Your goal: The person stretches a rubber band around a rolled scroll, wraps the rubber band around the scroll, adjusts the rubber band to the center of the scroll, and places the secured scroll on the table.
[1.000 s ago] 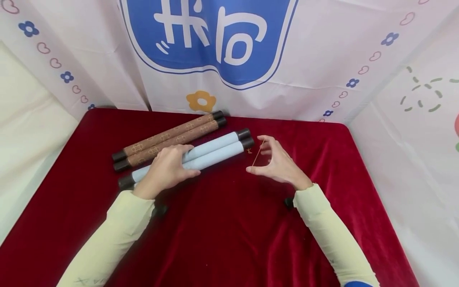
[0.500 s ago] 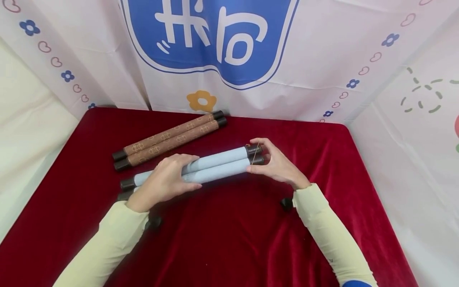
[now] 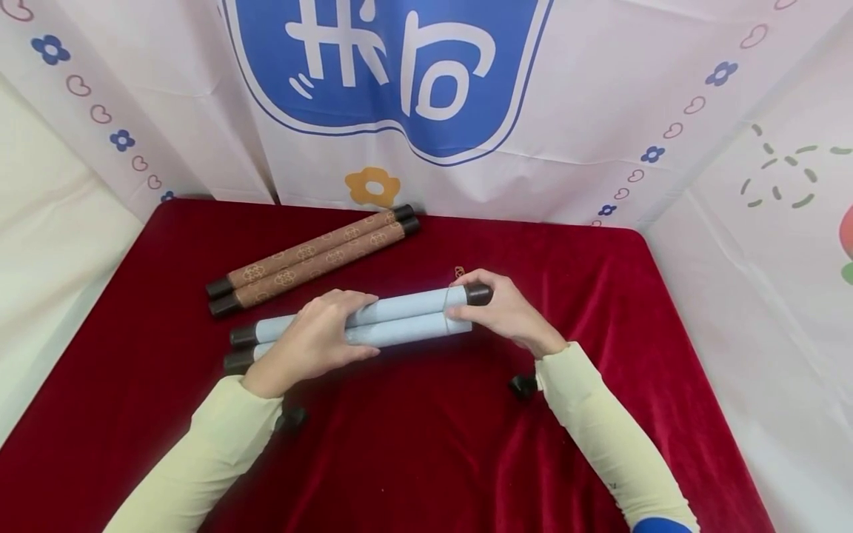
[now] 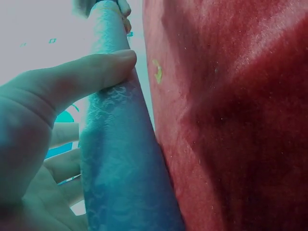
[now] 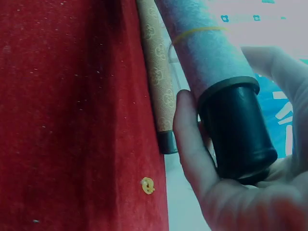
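Observation:
A light blue scroll [image 3: 413, 305], rolled into two parallel rods with black end knobs [image 5: 236, 130], is held over the red cloth. My left hand [image 3: 313, 337] grips it around the left-middle part, thumb on the near side and fingers over the far side. In the left wrist view the thumb [image 4: 96, 72] presses along the blue roll [image 4: 125, 159]. At the right end my right hand [image 3: 503, 311] holds both rods between thumb and fingers, hiding part of the knobs. A thin rubber band [image 5: 199, 30] circles the blue roll just inboard of the knobs.
Behind lies a brown patterned scroll [image 3: 306, 259], also two rods with black ends. A small yellowish rubber band [image 3: 459, 272] lies on the red cloth [image 3: 413, 444] beyond my right hand. A white printed curtain [image 3: 586, 111] hangs along the back edge.
My left hand has brought the blue scroll toward me and rightward, its end passing into the stretched rubber band. The band, earlier spread on my right fingers, now sits around the scroll.

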A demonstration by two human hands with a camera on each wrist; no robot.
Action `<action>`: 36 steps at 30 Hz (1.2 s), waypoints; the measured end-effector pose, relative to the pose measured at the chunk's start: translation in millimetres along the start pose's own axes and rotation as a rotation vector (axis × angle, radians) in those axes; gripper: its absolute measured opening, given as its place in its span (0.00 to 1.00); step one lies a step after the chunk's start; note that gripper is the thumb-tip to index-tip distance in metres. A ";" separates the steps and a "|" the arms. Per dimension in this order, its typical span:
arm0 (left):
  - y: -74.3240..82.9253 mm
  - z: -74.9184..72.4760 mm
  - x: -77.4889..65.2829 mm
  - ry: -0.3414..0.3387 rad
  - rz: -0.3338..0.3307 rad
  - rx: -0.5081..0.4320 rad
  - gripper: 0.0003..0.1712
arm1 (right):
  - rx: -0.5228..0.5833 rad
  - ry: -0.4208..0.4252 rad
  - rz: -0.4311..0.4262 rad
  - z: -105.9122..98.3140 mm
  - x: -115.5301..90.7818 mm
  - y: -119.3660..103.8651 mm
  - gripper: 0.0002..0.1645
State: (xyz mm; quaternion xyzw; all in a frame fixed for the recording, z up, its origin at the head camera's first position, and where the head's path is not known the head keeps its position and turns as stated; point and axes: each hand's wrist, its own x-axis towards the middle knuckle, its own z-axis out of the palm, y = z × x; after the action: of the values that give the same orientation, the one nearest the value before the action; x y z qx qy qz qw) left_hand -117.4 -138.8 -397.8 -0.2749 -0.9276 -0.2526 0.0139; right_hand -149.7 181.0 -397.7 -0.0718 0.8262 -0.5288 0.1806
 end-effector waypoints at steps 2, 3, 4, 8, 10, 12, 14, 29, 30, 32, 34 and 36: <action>-0.7 0.8 -0.6 -0.014 -0.007 -0.002 0.44 | 0.015 0.002 0.015 2.3 -1.0 0.5 0.26; -1.4 1.5 -0.8 -0.021 -0.010 -0.003 0.44 | 0.016 0.007 0.015 3.5 -1.2 0.8 0.25; -2.1 2.3 -0.9 -0.030 -0.012 -0.003 0.44 | 0.015 0.013 0.012 4.7 -1.3 1.1 0.24; -4.9 5.9 -0.7 -0.057 -0.023 -0.001 0.43 | -0.003 0.035 -0.003 7.9 -0.6 1.2 0.21; -4.8 6.7 -0.4 -0.069 -0.036 0.000 0.44 | -0.010 0.034 -0.002 8.6 0.0 0.8 0.21; -3.0 7.8 0.8 -0.084 -0.050 0.016 0.44 | -0.016 0.033 0.006 8.7 0.2 0.9 0.21; 1.0 10.2 4.2 -0.104 -0.057 0.045 0.46 | -0.014 0.033 0.019 9.2 0.3 1.3 0.21; 46.8 54.6 71.9 -0.230 -0.038 0.172 0.50 | 0.047 0.014 0.022 13.0 2.2 9.6 0.22; 46.9 55.8 73.9 -0.233 -0.048 0.160 0.47 | 0.046 0.013 0.021 13.1 2.5 10.8 0.22; 46.9 57.3 76.3 -0.234 -0.065 0.143 0.42 | 0.024 0.020 0.011 13.4 2.7 12.8 0.24; 46.1 58.7 78.1 -0.227 -0.070 0.140 0.38 | -0.033 0.052 -0.004 13.6 0.9 12.5 0.28; 46.2 59.5 79.1 -0.226 -0.067 0.142 0.38 | -0.131 0.133 -0.049 13.8 -2.8 10.7 0.29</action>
State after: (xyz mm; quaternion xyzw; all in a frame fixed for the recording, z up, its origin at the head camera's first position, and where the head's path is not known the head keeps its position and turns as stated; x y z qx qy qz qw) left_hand -153.9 -37.3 -415.4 -0.2691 -0.9473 -0.1542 -0.0798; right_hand -141.2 174.7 -411.8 -0.0685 0.8672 -0.4815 0.1073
